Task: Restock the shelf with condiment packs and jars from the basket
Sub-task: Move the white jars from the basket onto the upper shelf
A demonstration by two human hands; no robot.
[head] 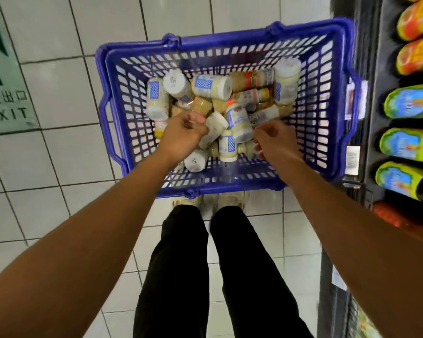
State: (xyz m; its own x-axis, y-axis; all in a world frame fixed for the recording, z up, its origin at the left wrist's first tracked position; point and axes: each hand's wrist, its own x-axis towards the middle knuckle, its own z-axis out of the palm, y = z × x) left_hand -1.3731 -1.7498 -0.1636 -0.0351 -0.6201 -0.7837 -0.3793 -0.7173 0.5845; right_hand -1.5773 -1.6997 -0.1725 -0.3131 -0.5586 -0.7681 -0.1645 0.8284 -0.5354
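Reaching down, both hands sit over the jars (238, 120), which lie heaped every way in the basket (112, 69) on the floor (59, 81), just left of the shelf (374, 57). The left hand (181, 135) has curled fingers against a white-lidded jar. The right hand (274, 140) is curled too, but blurred. Whether either one grips anything cannot be told.

The likely trouble is the heap itself. The jars rest on one another, so pulling one from low down could roll the rest and knock them together. A smooth jar held by a loose pinch could slip and break on the tiles. The basket also touches the person's shoes (232, 198), so a step forward could tip or shove it.

By count there is one basket and two hands. At least thirteen jars show, about eight of them with blue labels, and more are probably buried. No packs can be made out among them. The shelf shows three green bottles (410, 101) and three orange ones above.
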